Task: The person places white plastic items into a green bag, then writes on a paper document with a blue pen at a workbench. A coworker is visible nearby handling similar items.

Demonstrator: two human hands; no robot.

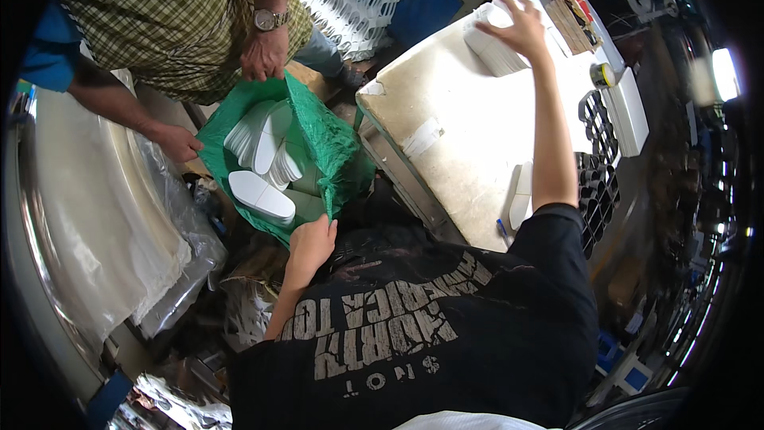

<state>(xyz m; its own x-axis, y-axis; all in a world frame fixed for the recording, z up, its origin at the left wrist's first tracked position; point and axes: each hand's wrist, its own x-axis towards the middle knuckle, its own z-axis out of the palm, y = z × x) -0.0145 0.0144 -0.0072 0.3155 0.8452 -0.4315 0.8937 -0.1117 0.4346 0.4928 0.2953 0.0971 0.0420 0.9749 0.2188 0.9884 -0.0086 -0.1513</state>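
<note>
My left hand (312, 243) is closed on the near rim of a green woven sack (338, 143), which gapes upward. Inside the sack lie several bundles of white insoles (263, 195), some tilted against each other. At the far end of the table, my right hand (521, 28) curves its thumb and fingers around the top of a tall stack of white insoles (492, 52). Opposite me, a hand wearing a wristwatch (267, 56) grips the sack's far rim. Another hand, below a blue sleeve (179, 143), pinches the sack's left edge.
The pale worktable (430, 103) stands to my right, with loose white insoles (521, 195), a blue pen (503, 231) and a yellow-and-black roll (602, 75) on it. Black racks (597, 183) line its right edge. Plastic-covered sheeting (111, 191) is at the left.
</note>
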